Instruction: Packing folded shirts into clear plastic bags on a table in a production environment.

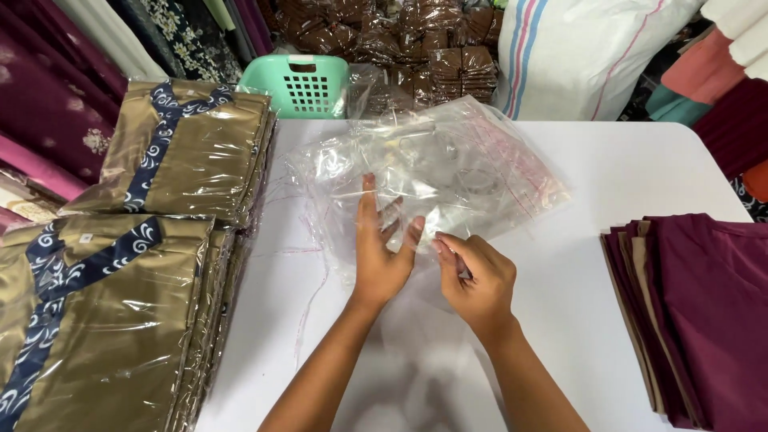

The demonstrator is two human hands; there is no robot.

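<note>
Risk: the clear plastic bags (432, 172) are thin and slippery; two could cling and lift as one, or the pile could slide across the white surface (624, 176)
Left hand (382, 254): open, fingers spread flat on the film
Right hand (474, 276): pinching a bag edge
Look: transparent, crinkled, red-striped edges; loose pile at the surface's middle, far of the hands

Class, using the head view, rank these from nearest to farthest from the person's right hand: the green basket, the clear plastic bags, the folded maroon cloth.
1. Clear plastic bags: touching the right hand.
2. Folded maroon cloth: table's right edge.
3. Green basket: beyond the table, far left.
</note>
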